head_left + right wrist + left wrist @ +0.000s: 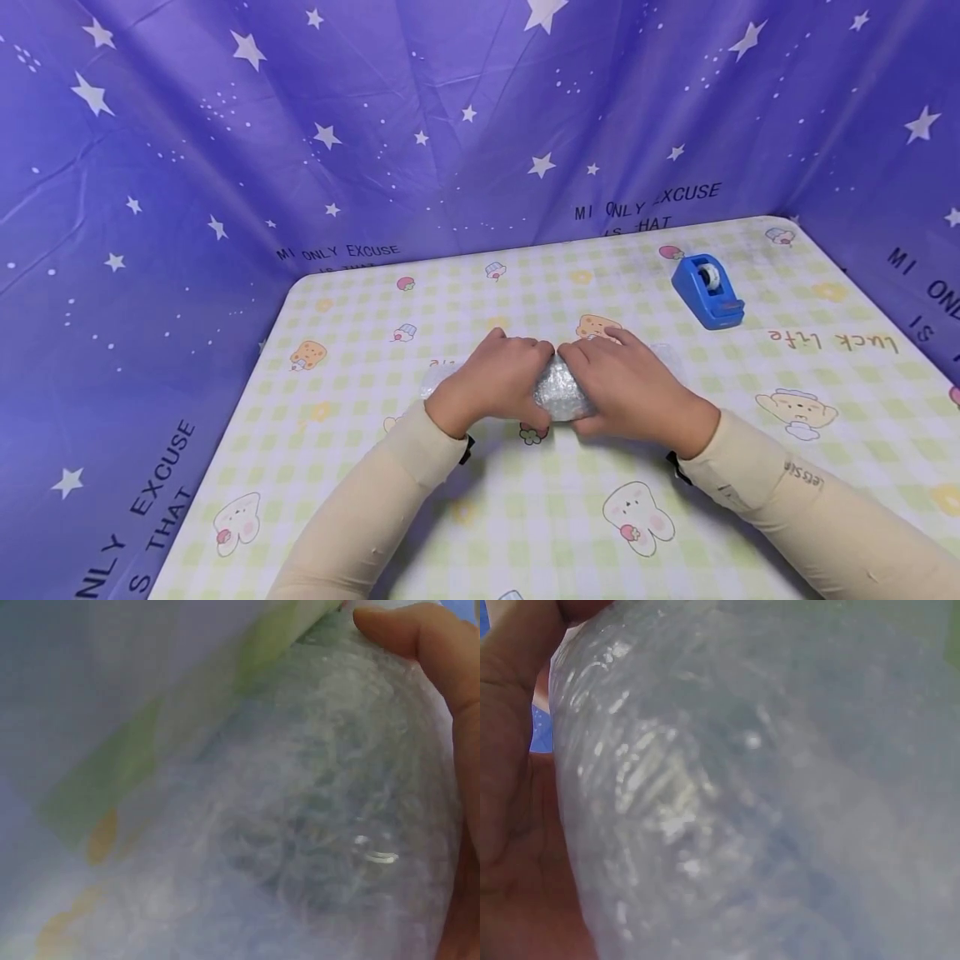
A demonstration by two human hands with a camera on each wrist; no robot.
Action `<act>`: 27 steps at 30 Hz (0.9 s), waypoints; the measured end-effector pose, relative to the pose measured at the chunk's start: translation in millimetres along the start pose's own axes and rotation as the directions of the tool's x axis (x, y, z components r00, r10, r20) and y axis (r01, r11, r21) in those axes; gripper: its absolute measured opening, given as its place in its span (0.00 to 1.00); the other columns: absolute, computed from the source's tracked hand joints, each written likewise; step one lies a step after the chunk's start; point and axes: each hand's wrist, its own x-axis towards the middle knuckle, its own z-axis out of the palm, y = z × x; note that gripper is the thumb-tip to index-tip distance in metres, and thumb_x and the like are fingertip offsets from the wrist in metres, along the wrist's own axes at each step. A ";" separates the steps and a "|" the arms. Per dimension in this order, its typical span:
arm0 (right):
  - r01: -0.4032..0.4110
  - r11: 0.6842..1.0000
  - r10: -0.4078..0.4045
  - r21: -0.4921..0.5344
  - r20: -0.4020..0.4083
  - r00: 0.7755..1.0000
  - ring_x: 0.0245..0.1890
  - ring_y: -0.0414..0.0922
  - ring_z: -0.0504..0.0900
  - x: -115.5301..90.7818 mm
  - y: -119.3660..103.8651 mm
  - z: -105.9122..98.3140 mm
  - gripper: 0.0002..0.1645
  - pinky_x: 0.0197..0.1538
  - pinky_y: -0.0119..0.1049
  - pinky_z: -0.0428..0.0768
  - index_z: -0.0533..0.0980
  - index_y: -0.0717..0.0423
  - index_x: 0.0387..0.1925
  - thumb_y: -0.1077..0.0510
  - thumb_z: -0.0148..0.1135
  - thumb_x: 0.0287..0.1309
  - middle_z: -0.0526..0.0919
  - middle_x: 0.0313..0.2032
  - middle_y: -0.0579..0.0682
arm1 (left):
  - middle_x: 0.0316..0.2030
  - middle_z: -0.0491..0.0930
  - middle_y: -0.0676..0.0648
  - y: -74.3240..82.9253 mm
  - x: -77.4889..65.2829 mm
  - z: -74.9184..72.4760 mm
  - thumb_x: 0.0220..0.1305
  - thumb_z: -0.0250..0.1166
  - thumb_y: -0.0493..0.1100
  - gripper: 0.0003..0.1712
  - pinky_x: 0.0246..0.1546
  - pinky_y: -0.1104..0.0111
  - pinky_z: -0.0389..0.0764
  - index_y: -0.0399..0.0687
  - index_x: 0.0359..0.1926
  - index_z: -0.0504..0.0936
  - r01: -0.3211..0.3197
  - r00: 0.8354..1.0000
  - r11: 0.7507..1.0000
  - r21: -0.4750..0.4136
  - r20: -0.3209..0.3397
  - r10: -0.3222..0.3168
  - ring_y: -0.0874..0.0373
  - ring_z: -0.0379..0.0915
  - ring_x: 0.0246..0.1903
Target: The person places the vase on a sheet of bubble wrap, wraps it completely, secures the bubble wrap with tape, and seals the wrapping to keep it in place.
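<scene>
A roll of clear bubble wrap (562, 390) lies crosswise on the table, its ends showing past both hands. My left hand (504, 379) grips it from above on the left, fingers over the far side and thumb at the near side. On the right, my right hand (630, 385) holds it the same way, a short gap from the left one. Up close in the left wrist view, the shiny bubble wrap (682, 795) fills most of the picture beside the palm. The right wrist view shows the thumb (420, 634) against the bubble wrap (337, 780). Whatever may be inside cannot be made out.
A blue tape dispenser (708, 293) with a roll of tape stands at the back right of the table. The table (525, 517) has a green-and-white checked cover with cartoon prints. Purple star-printed curtains (420, 100) hang behind it and along both sides.
</scene>
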 end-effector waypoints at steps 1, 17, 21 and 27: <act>0.004 1.000 -0.004 0.004 -0.002 1.000 0.48 0.53 0.85 0.7 0.3 -0.3 0.51 0.64 0.62 0.73 0.74 0.59 0.56 0.35 0.78 0.32 0.85 0.45 0.54 | 0.39 0.83 0.56 -0.3 0.0 -0.4 0.36 0.78 0.65 0.41 0.37 0.63 0.69 0.52 0.52 0.79 -0.001 1.000 1.000 -0.008 0.004 0.001 0.64 0.76 0.34; 0.008 0.992 -0.021 0.123 0.108 0.994 0.35 0.41 0.83 17.0 11.4 -7.5 0.41 0.56 0.56 0.79 0.79 0.54 0.45 0.35 0.77 0.29 0.86 0.33 0.43 | 0.42 0.84 0.56 -2.2 -8.6 3.5 0.39 0.78 0.65 0.41 0.41 0.61 0.74 0.53 0.54 0.78 0.006 0.999 0.999 -0.045 -0.043 -0.008 0.63 0.79 0.37; -0.002 0.986 -0.023 0.169 0.146 0.989 0.29 0.35 0.80 19.3 15.9 -8.8 0.37 0.43 0.45 0.80 0.80 0.51 0.41 0.34 0.77 0.30 0.84 0.30 0.39 | 0.48 0.85 0.54 2.9 -12.5 4.2 0.39 0.78 0.69 0.47 0.45 0.59 0.74 0.51 0.58 0.77 0.016 0.998 0.998 0.053 -0.069 -0.012 0.59 0.82 0.42; -0.019 0.969 -0.031 0.245 0.199 0.979 0.26 0.32 0.76 22.0 19.7 -8.7 0.32 0.35 0.37 0.78 0.79 0.47 0.38 0.35 0.77 0.32 0.81 0.27 0.35 | 0.53 0.84 0.53 10.0 -19.4 10.7 0.39 0.78 0.73 0.52 0.46 0.60 0.72 0.50 0.60 0.75 0.041 0.987 0.988 0.150 -0.160 -0.016 0.56 0.82 0.46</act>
